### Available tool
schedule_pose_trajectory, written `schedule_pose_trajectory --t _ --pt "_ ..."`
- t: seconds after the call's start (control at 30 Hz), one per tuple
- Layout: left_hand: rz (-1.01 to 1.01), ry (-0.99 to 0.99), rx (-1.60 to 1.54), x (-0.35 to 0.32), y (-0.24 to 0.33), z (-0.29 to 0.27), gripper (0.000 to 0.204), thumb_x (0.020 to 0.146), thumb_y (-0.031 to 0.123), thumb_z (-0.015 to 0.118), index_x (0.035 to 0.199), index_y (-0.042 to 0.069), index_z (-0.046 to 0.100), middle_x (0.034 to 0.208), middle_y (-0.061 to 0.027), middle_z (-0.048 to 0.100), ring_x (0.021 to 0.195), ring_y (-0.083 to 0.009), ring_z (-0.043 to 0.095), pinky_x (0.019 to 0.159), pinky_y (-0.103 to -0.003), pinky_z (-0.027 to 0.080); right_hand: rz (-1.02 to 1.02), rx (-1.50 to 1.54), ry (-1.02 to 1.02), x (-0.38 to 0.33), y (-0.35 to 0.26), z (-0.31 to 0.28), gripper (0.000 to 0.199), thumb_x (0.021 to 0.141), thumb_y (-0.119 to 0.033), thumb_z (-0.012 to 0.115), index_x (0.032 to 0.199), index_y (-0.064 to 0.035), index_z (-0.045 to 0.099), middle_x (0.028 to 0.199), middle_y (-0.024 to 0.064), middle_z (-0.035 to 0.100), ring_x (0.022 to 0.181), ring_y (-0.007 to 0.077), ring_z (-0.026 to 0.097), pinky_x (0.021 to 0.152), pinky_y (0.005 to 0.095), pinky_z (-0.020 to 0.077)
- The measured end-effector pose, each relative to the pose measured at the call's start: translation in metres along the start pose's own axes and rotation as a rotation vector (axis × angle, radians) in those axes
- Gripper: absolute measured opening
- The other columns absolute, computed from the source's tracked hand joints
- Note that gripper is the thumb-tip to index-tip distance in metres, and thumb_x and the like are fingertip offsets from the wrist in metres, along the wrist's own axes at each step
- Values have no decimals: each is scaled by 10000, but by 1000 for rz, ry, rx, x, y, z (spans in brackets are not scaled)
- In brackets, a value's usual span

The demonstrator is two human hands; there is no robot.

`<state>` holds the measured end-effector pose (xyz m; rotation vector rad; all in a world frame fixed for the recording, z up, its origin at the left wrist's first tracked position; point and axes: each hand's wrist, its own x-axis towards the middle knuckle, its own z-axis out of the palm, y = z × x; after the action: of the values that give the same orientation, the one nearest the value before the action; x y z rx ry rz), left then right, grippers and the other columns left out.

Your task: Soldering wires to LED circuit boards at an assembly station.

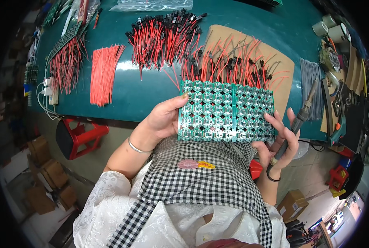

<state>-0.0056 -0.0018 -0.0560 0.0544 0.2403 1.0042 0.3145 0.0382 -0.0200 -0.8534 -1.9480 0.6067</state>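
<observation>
A green circuit board panel point(207, 110), covered in rows of small round boards, is held up at the table's near edge. My left hand point(161, 118) is closed on its left edge, the thumb on top. On the other side, my right hand point(284, 142) has a soldering iron point(303, 113) lodged between its fingers, tip pointing away. Fingertips of that hand also touch the panel's right edge. Beyond the panel's far edge, red and black wires with black connectors point(234, 64) spread over a cardboard sheet point(281, 62); whether they are attached is hard to see.
On the green table point(110, 31) lie a connector-wire pile point(163, 39), a red wire bundle point(106, 76) and a grey wire bundle point(310, 91). Wired boards point(66, 53) are at the far left, solder spools point(337, 32) at the right. A red stool point(83, 136) stands below.
</observation>
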Motion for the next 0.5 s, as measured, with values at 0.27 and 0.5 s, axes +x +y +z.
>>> schedule_pose_trajectory --t 0.27,0.5 --pt "-6 49 92 0 0 6 501 1049 305 524 1445 -1 506 1373 -172 642 1231 -304 659 1055 -488 534 26 -13 18 0 -2 0 823 794 -377 855 1425 -148 377 1241 176 703 1390 407 480 1071 526 527" --pt "-1 50 41 0 0 2 534 1038 301 555 1467 -12 494 1408 -215 611 1263 -365 634 1056 -564 521 39 13 39 0 0 0 831 792 -392 849 1437 -156 382 1267 198 676 1393 398 487 1070 537 527"
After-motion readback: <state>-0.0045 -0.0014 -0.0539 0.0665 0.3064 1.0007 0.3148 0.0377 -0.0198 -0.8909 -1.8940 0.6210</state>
